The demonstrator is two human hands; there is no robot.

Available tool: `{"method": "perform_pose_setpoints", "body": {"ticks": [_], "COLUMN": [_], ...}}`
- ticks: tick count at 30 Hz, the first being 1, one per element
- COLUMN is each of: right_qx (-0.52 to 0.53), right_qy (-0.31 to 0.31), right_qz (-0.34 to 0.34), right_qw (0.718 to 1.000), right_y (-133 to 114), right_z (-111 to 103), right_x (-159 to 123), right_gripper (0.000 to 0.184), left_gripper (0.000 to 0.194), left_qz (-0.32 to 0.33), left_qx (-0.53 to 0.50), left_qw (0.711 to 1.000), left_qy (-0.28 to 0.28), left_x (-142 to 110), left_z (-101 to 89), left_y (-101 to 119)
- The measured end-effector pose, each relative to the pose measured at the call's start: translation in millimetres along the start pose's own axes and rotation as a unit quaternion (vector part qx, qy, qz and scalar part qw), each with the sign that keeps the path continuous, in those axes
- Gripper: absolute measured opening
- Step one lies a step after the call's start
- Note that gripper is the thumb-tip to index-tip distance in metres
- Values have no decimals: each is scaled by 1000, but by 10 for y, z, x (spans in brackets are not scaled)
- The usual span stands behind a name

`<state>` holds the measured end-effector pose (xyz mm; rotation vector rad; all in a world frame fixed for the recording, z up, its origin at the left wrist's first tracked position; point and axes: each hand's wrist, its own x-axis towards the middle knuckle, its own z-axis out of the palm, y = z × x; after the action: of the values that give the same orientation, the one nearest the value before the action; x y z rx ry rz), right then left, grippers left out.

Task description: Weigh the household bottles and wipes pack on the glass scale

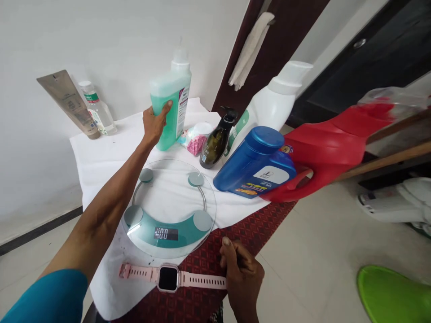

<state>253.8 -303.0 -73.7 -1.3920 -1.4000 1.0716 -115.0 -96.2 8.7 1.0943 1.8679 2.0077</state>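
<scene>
My left hand (pixel 156 121) is wrapped round a bottle of green liquid (pixel 170 107) with a clear-and-white cap, at the back of the table. In front of it lies a round glass bathroom scale (pixel 171 193) with a lit display (pixel 165 233) that seems to read 0.0. At the table's front edge my right hand (pixel 242 273) is curled into a loose fist, with nothing visible in it. Beside that hand, the strap end of a pink smartwatch (pixel 168 278) reaches up to it. The watch lies flat with a dark screen.
A brown tube (pixel 69 103) and a small clear bottle (pixel 99 110) stand back left. To the right are a pink-and-white packet (pixel 194 138), a dark pump bottle (pixel 217 141), a white jug (pixel 274 101), a blue bottle (pixel 251 161) and a red jug (pixel 330 148). A green stool (pixel 392 294) stands lower right.
</scene>
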Motion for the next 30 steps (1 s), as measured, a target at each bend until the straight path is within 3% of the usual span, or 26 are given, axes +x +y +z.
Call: {"method": "perform_pose_setpoints", "body": {"ticks": [3,6,10,15,18,21,26,30], "right_qx": [6,4,0,1,3,4,5,14], "right_qy": [11,9,-7,-26,-27,-29,-24,-24], "right_qz": [5,5,-8,-37,-39,-45,-62,-71], "right_qw": [1000,1000,1000,999,999,999,998,997], "right_y": [-33,-17,78,168,145,121,128,126], "right_z": [24,25,-4,-22,-15,-8,5,14], "right_x": [-22,-18,17,57,62,57,50,55], "right_gripper": [61,61,61,60,60,60,59,60], "left_gripper": [51,54,63,56,54,52,51,59], "left_qz": [-1,22,83,143,122,69,6,3], "left_qx": [-29,-37,-15,-9,-15,-23,-49,-76], "left_qw": [998,994,991,984,988,995,998,996], "left_qy": [55,99,101,108,91,68,32,38], "left_x": [5,-61,-238,-611,-906,-1246,-1754,-1924], "left_z": [51,-23,-311,-700,-854,-936,-957,-955], "left_y": [26,65,252,737,1000,1123,1071,987]}}
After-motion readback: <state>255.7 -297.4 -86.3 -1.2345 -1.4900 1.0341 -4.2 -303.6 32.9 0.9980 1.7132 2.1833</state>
